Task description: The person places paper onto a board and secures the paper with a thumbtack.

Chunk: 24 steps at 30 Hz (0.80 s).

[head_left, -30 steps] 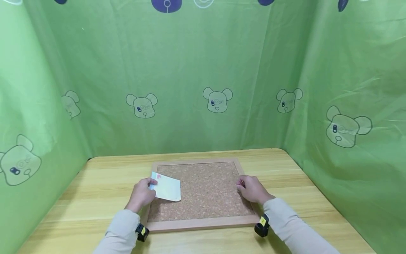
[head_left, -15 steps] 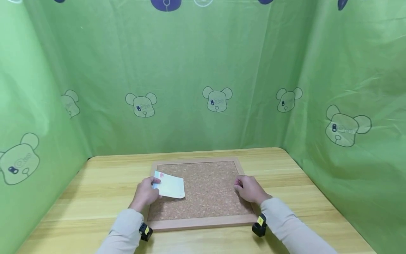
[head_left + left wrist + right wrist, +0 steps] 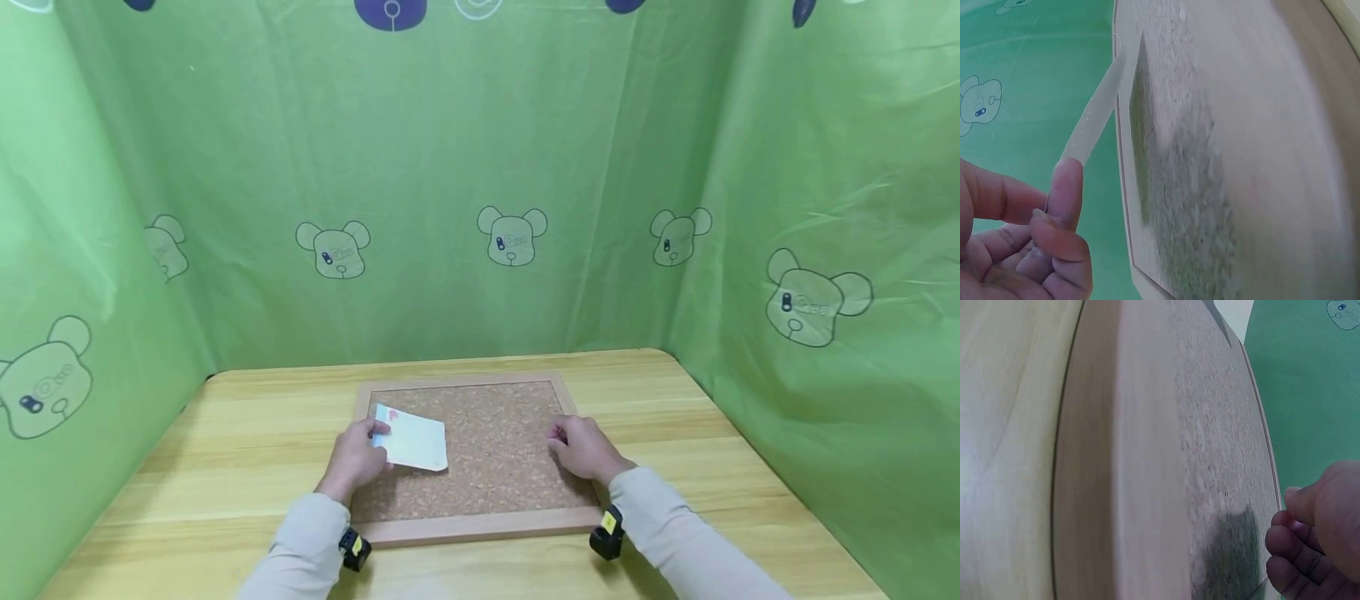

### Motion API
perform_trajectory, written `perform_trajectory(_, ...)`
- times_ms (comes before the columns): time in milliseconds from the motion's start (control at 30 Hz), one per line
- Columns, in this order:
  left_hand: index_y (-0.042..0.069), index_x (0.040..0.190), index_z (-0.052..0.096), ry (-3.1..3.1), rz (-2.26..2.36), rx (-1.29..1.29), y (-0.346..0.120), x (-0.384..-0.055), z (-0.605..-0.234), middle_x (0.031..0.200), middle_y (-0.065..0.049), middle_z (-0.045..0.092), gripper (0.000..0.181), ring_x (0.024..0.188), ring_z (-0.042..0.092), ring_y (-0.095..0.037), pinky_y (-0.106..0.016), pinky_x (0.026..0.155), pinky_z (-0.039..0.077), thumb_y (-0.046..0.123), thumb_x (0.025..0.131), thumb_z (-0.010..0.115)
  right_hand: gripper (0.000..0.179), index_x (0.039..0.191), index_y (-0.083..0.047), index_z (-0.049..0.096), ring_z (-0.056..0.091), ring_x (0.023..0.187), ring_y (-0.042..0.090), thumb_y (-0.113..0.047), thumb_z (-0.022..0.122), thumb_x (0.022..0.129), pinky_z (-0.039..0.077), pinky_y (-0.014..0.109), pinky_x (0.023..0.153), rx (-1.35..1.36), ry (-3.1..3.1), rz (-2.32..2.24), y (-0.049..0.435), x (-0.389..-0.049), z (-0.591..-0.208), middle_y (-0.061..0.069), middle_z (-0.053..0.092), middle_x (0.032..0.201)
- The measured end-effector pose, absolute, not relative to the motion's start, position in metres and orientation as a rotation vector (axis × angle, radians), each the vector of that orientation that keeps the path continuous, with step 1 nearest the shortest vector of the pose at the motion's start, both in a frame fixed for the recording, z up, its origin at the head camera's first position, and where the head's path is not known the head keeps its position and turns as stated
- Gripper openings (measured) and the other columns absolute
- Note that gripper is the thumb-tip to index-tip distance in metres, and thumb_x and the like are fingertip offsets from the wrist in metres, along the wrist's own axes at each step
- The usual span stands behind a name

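My left hand (image 3: 358, 458) pinches the left edge of a white and pale-blue sheet of note paper (image 3: 416, 440) with a pink print in its upper left corner. The sheet is tilted over the left part of a wood-framed cork board (image 3: 495, 479), and in the left wrist view the paper (image 3: 1094, 119) appears nearly edge-on. Over the board's right side, my right hand (image 3: 587, 450) has its thumb and forefinger pinched together. Between those fingertips a small reddish thing (image 3: 1286, 518) shows, mostly hidden and too small to name.
The cork board lies on a light wood-grain table (image 3: 247, 442), its raised wooden frame (image 3: 480, 527) facing me. Green curtains (image 3: 450, 167) with bear prints enclose the table's back and sides. Each wrist carries a small black camera (image 3: 355, 549).
My left hand has moved the note paper to the right, further over the cork board. My right hand has shifted slightly left, its fingers still pinched.
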<state>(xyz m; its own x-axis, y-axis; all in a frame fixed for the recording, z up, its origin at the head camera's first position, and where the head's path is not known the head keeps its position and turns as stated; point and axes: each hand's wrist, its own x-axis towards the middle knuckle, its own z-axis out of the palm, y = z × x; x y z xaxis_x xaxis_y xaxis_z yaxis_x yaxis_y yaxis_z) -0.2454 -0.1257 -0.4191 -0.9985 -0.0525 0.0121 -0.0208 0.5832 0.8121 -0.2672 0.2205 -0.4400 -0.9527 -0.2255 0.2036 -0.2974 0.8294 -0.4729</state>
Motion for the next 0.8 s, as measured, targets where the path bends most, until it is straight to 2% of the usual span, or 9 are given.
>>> perform_trajectory(467, -0.005, 0.116, 0.062, -2.73, -1.475, 0.052, -0.114, -0.247, -0.424, 0.122, -0.029, 0.057, 0.045, 0.071, 0.061, -0.022, -0.029, 0.05, 0.048, -0.014, 0.072, 0.056, 0.015, 0.077, -0.01, 0.059, 0.046, 0.06, 0.013, -0.004, 0.067, 0.087, 0.042, 0.031, 0.058, 0.435, -2.862, 0.774, 0.212, -0.271, -0.442, -0.004, 0.051, 0.065)
perform_trajectory(667, -0.004, 0.116, 0.062, -2.749, -1.443, 0.041, -0.11, -0.249, -0.426, 0.123, -0.028, 0.057, 0.044, 0.074, 0.061, -0.023, -0.029, 0.053, 0.048, -0.012, 0.073, 0.057, 0.014, 0.078, -0.009, 0.06, 0.046, 0.06, 0.012, -0.003, 0.067, 0.087, 0.042, 0.03, 0.057, 0.481, -2.842, 0.77, 0.207, -0.273, -0.441, -0.004, 0.05, 0.065)
perform_trajectory(800, -0.005, 0.115, 0.063, -2.748, -1.41, 0.018, -0.108, -0.25, -0.426, 0.122, -0.03, 0.057, 0.046, 0.078, 0.061, -0.026, -0.029, 0.054, 0.048, -0.012, 0.07, 0.058, 0.012, 0.079, -0.009, 0.06, 0.046, 0.059, 0.012, -0.003, 0.067, 0.088, 0.042, 0.03, 0.056, 0.475, -2.847, 0.781, 0.204, -0.274, -0.44, -0.003, 0.051, 0.065)
